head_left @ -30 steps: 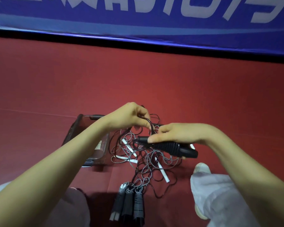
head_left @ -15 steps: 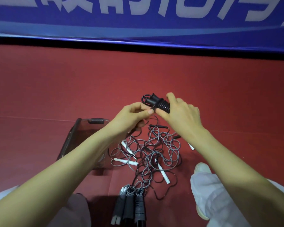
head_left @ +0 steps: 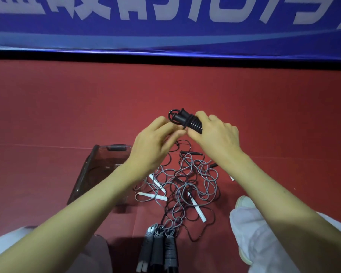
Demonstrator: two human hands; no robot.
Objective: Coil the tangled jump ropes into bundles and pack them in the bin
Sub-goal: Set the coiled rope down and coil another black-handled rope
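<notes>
- right hand (head_left: pixel 217 136) is clamped round the black bundle (head_left: pixel 191 124), fingers curled over the top, thumb underneath, holding it up above the floor.
- left hand (head_left: pixel 156 142) comes in from the side, thumb and forefinger pinching at the bundle's lower edge, by the look of it on the cord's tail; the fingertips are a little blurred.
- the bundle itself: ribbed black handles side by side, thin glossy cord wound tight round them, a small loop sticking out at the far end.
- the risk right here: if that pinch slips before the tail is tucked, springy cord like this will likely unwind turn by turn.
- directly below, the grey tangle (head_left: pixel 185 184) sprawls on the red floor (head_left: pixel 67 107), thin rubbery loops crossing everywhere, slim white handles (head_left: pixel 197 209) poking out.
- any dangling end could snag in that mess and drag it along.
- the bin (head_left: pixel 91 174), smoky clear plastic with a dark rim, sits just left of the tangle, under the left forearm.
- three wrapped bundles (head_left: pixel 158 251) lie close to the knees, on the floor, not yet packed.
</notes>
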